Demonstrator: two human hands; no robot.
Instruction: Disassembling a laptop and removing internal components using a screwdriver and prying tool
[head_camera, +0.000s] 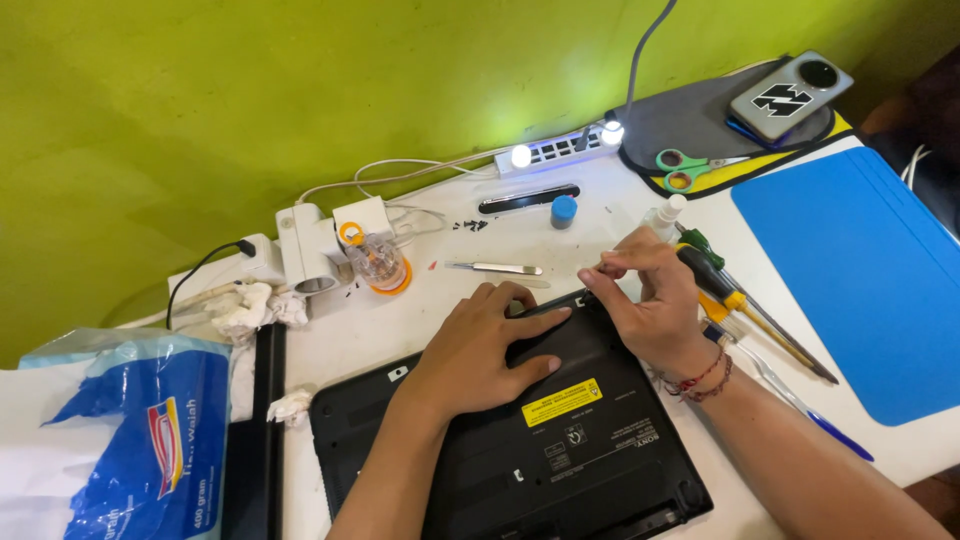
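Note:
A black laptop (560, 450) lies bottom side up on the white table (400, 320), with a yellow sticker on it. My left hand (480, 350) rests flat on the laptop's upper part, fingers spread toward its far corner. My right hand (650, 300) is at that far corner with thumb and fingers pinched together. Whether it holds something small there I cannot tell. Metal tweezers (495, 268) lie just beyond the laptop. Several screwdrivers (740, 300) lie right beside my right hand.
A blue mat (860, 270) covers the right side. A phone (790, 95) and green scissors (685, 170) sit on a grey pad at the back right. A power strip (550, 152), small blue cap (564, 210), tiny screws (470, 225), blue bag (130, 430) and crumpled tissues (250, 305) lie around.

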